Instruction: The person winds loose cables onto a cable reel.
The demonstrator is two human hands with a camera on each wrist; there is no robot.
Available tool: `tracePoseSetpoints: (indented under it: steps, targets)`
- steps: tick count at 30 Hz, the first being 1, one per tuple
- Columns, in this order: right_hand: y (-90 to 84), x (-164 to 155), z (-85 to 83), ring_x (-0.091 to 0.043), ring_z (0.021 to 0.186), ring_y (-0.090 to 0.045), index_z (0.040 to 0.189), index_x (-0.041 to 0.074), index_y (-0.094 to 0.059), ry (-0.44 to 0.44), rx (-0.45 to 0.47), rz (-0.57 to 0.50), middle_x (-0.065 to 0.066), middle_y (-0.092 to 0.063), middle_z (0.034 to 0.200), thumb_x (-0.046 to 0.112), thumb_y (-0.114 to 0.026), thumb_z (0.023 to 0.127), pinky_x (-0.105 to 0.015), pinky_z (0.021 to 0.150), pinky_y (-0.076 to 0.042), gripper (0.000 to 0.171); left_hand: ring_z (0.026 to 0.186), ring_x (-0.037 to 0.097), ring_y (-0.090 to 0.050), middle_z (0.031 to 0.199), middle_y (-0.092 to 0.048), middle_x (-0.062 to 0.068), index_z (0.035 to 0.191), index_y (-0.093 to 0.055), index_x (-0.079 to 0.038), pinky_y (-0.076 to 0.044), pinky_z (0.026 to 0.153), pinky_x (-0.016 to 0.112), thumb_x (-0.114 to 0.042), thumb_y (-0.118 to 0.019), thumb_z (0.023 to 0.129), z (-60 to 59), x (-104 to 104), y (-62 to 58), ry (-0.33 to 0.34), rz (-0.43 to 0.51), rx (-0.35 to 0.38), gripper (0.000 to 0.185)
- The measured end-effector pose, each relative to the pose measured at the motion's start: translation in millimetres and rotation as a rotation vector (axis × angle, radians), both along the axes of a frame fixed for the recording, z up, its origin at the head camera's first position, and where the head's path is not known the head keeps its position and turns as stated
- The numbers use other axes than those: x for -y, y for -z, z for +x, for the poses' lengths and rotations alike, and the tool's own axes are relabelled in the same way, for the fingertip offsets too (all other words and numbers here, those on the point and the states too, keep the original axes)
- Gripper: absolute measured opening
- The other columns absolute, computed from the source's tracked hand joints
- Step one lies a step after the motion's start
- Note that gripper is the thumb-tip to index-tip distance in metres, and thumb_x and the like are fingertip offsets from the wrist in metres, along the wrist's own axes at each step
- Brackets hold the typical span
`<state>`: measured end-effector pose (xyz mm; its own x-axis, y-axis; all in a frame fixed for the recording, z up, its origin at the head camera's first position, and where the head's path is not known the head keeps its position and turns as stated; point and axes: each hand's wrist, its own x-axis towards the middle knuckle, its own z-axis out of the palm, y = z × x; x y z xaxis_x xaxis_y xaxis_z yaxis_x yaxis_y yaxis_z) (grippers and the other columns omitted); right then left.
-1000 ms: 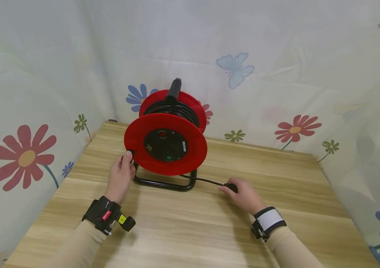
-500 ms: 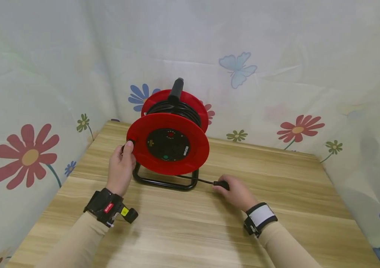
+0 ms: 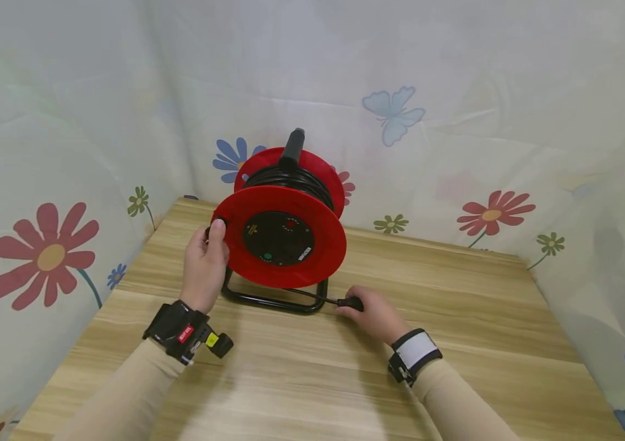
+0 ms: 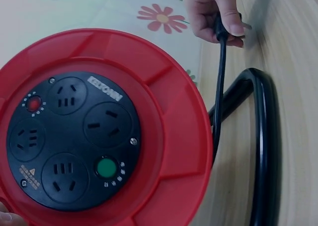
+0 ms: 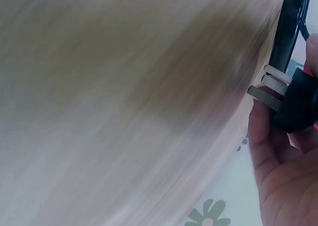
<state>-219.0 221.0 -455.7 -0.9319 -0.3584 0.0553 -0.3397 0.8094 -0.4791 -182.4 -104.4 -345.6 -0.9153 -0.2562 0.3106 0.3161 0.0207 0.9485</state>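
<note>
A red cable reel [image 3: 327,245] with black cable wound on it stands on the table. Its black socket panel [image 4: 73,141] has a red and a green round button. At the left edge of the front disc, my left hand [image 3: 205,266] pinches a small black knob [image 3: 224,220] between thumb and fingers. Low to the right, my right hand [image 3: 376,317] holds the black plug [image 3: 351,303] at the cable's end. Its three metal pins [image 5: 271,89] stick out past the fingers in the right wrist view. The cable [image 3: 308,294] runs from the plug under the reel.
The reel sits in a black tubular stand [image 3: 270,302] with a black grip [image 3: 292,150] on top. Around the wooden table [image 3: 433,275] hang pale curtains [image 3: 510,141] printed with flowers and butterflies.
The reel has turned clockwise, with my left hand rising along its rim on the knob. My right hand has come left toward the stand with the plug, and the free cable has shortened.
</note>
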Motion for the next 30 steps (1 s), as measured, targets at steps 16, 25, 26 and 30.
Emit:
tracePoseSetpoints:
  steps: [16,25,26,30]
  targets:
    - [0.1,26,-4.0,-0.009,0.075,-0.049,0.094,0.026,-0.058,-0.030,-0.084,0.035,0.009,-0.049,0.089,0.036,-0.070,0.076,-0.026,0.068,-0.042,0.024,0.066,0.020,-0.042,0.069,-0.041,0.009,0.089,-0.047,-0.006,-0.031,0.053,0.033,-0.049,-0.043,0.089,-19.3,-2,-1.4,-0.043,-0.177,-0.017,0.043]
    - [5.1,40,-12.2,-0.008,0.080,-0.050,0.102,0.022,-0.057,-0.065,-0.086,0.046,0.008,-0.048,0.094,0.037,-0.066,0.079,-0.028,0.074,-0.044,0.030,0.068,0.019,-0.045,0.070,-0.041,0.007,0.082,-0.044,-0.012,-0.034,0.053,0.034,-0.052,-0.041,0.088,-20.4,-5,-13.4,-0.030,-0.277,-0.019,0.040]
    - [5.0,41,-13.1,-0.009,0.082,-0.050,0.104,0.021,-0.056,-0.063,-0.080,0.042,0.007,-0.049,0.096,0.036,-0.066,0.079,-0.029,0.076,-0.044,0.031,0.068,0.019,-0.046,0.070,-0.042,0.007,0.082,-0.044,-0.013,-0.034,0.053,0.034,-0.053,-0.040,0.088,-20.6,-5,-15.0,-0.029,-0.298,-0.012,0.041]
    - [4.6,47,-17.2,-0.014,0.093,-0.051,0.113,0.021,-0.053,-0.048,-0.088,0.047,0.001,-0.050,0.105,0.032,-0.067,0.079,-0.034,0.084,-0.043,0.039,0.067,0.019,-0.046,0.070,-0.042,0.007,0.083,-0.044,-0.014,-0.035,0.054,0.035,-0.056,-0.038,0.088,-20.8,-6,-20.2,-0.032,-0.388,0.021,0.042]
